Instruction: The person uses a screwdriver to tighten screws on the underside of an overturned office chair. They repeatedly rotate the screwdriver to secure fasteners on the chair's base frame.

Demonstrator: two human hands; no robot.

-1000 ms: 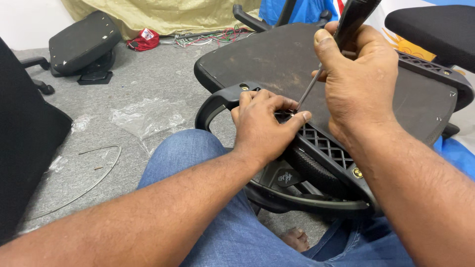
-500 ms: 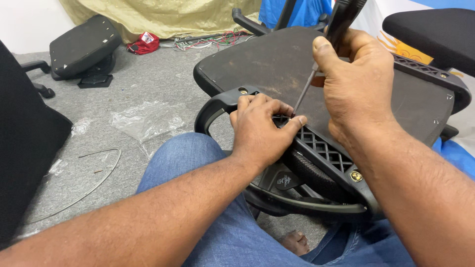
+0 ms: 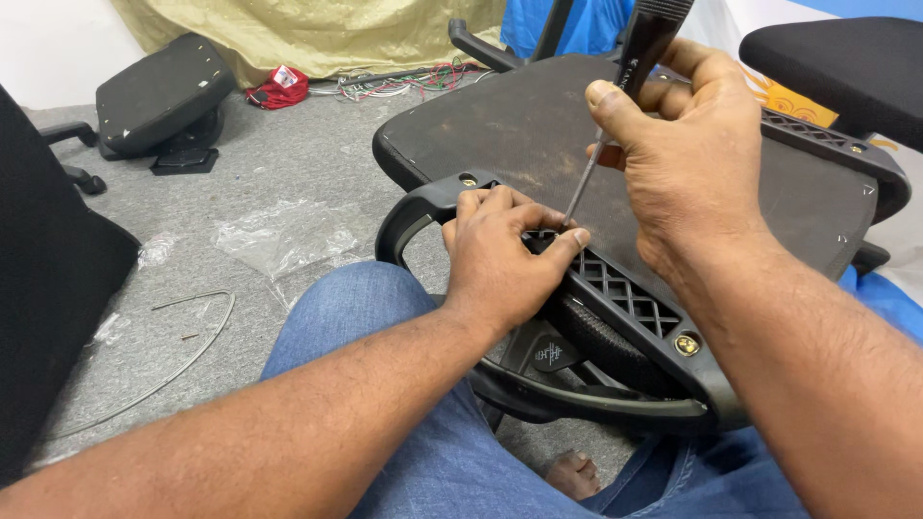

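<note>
An upside-down office chair seat [image 3: 519,125], dark and flat, lies in front of me with a black armrest [image 3: 635,298] bolted along its near edge. My right hand [image 3: 692,163] grips a screwdriver [image 3: 630,77] with a black handle, its thin shaft angled down to the armrest's lattice bracket. My left hand [image 3: 505,255] rests on the armrest, fingers pressed around the spot where the screwdriver tip meets the bracket. A brass screw [image 3: 686,344] shows lower on the bracket, and another [image 3: 468,180] near the armrest's curved end.
A second chair seat [image 3: 159,91] lies on the grey carpet at the far left. Crumpled clear plastic [image 3: 279,235] and a bent metal rod [image 3: 163,365] lie on the floor. A red cloth [image 3: 281,85], coloured wires [image 3: 404,82] and a tan sheet [image 3: 317,29] are at the back. My jeans-clad knee [image 3: 356,308] is below.
The right hand has shifted slightly with the screwdriver, its shaft staying on the bracket. The left hand has kept its place on the armrest.
</note>
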